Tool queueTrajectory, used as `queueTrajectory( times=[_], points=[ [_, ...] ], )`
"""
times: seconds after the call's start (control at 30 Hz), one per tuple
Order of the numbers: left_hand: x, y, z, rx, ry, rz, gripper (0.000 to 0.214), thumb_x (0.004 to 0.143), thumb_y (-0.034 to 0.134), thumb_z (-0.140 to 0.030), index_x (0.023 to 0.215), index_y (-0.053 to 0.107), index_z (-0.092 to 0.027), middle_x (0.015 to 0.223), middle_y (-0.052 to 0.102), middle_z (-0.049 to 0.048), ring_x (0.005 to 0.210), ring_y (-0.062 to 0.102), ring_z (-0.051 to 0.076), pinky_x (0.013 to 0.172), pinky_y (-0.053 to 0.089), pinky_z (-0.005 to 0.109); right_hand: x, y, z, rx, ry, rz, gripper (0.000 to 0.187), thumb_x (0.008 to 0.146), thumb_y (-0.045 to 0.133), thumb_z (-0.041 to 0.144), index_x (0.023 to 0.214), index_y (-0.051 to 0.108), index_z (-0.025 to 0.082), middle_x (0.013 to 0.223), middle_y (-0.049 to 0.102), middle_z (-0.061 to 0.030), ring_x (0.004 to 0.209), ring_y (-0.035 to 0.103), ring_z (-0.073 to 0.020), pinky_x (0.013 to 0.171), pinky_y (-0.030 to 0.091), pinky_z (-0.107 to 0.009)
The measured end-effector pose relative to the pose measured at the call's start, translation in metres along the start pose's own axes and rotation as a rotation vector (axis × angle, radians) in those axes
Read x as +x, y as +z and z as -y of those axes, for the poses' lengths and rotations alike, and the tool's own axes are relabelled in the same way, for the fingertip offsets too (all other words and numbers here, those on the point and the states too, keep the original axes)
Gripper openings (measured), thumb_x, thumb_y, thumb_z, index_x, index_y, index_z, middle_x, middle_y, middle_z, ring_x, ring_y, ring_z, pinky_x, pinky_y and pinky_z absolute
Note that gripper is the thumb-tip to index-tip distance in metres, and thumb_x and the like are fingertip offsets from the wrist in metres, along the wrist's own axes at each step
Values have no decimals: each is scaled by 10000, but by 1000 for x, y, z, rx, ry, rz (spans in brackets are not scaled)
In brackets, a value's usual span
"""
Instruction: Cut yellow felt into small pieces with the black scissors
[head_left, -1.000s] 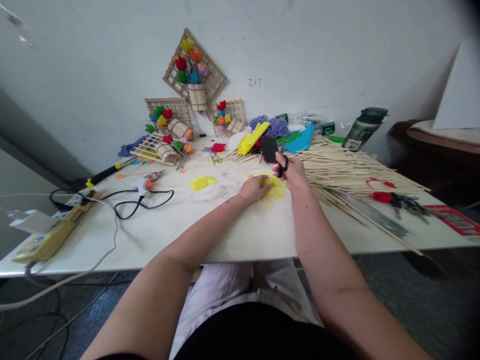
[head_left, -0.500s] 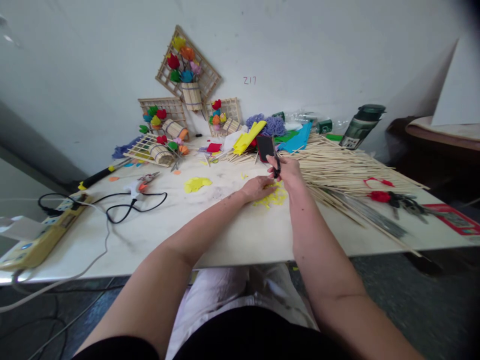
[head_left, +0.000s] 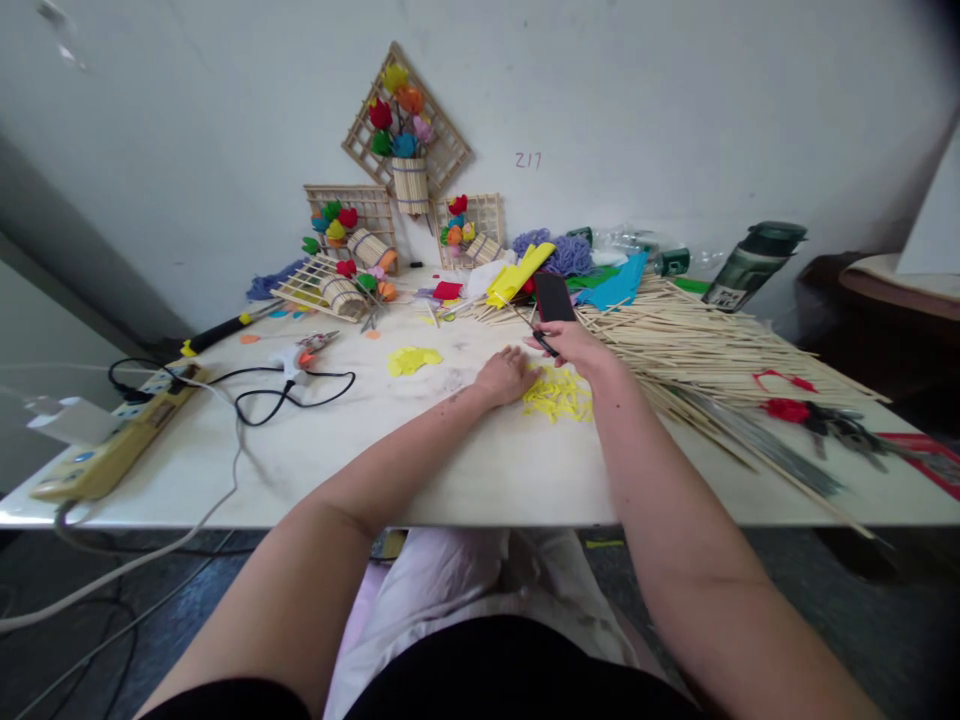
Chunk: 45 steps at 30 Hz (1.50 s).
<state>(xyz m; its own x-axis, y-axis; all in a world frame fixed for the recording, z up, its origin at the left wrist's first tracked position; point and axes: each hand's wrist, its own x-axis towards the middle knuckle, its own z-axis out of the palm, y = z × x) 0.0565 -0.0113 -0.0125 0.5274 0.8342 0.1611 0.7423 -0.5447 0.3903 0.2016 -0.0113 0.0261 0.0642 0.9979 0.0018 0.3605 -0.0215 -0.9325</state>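
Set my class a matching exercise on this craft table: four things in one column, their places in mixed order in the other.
1. scissors
2. yellow scraps
3. power strip
4. dark green bottle

A. at the left end of the table
B. in the right hand
C. near the table's far right corner
D. beside the left hand

Pairs: 1-B; 2-D; 3-A; 4-C

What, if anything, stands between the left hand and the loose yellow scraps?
Nothing visible: the left hand is right at the left edge of the yellow scraps. The right hand, holding black-handled scissors, is on their far side, not between.
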Motion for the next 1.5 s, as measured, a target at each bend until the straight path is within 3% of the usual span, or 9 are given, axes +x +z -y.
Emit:
queueTrajectory(
  times=[0.17,0.3,0.47,0.6,0.73,0.93,1.17,1.27,1.5],
  points=[
    [-10,-4,1,-15,107,25,448,878,391,-405,1189,547,-123,1291,547,134,1269,434,207,1075,284,293,33,12,4,-340,-5,-53,560,573,778,295,1106,669,159,910,702,-62,646,614,-151,425,412,-194],
    [-17,-3,3,-120,162,-23,368,868,397,-319,1120,610,-156,1168,634,97,1123,553,195,989,383,281,56,14,3,-704,-107,-53,473,599,758,294,1055,704,184,1033,698,-66,914,641,-223,683,488,-237],
    [-18,-3,5,-132,-95,-196,320,850,389,-260,961,677,-176,1008,688,89,979,607,208,900,441,291,64,20,6,-900,-96,-6,450,679,681,240,1128,668,218,1131,671,-67,1012,619,-221,770,470,-243],
    [-11,-6,8,4,-201,-196,352,827,434,-275,1075,623,-112,1110,643,149,1150,517,252,989,382,324,69,27,13,-1000,-148,86,359,688,667,193,1045,703,198,1081,691,-79,962,631,-210,734,458,-219],
    [-8,-4,8,34,-106,-75,442,864,400,-329,1246,493,-127,1222,588,146,1281,411,251,1067,296,363,74,29,17,-1074,-153,181,309,698,660,190,999,722,207,1087,690,-77,949,635,-215,715,451,-223],
    [-12,-2,7,-114,6,-59,399,893,357,-335,1191,544,-148,1177,624,117,1129,552,206,974,397,298,78,25,16,-1051,-132,247,413,673,711,227,1084,692,207,1117,679,-68,962,638,-208,749,462,-224],
    [-14,-9,18,-216,-303,-264,311,839,439,-247,1051,652,-170,976,691,87,908,633,188,848,455,274,53,22,29,-1166,-265,60,330,776,586,261,1090,685,241,1141,668,-59,1032,615,-228,790,464,-270],
    [-12,-11,24,-160,-409,-274,313,797,467,-186,1040,664,-169,1008,666,115,923,622,192,879,438,278,44,22,26,-1176,-330,160,299,789,553,250,1048,703,265,1092,689,-32,1010,622,-207,789,463,-252],
    [-7,-7,31,-158,-395,-266,398,730,512,-117,1114,606,-166,1077,628,119,1012,573,183,922,404,268,34,37,19,-1299,-444,291,375,796,520,151,1128,665,250,1186,642,-76,1082,591,-239,837,456,-302]
  ],
)
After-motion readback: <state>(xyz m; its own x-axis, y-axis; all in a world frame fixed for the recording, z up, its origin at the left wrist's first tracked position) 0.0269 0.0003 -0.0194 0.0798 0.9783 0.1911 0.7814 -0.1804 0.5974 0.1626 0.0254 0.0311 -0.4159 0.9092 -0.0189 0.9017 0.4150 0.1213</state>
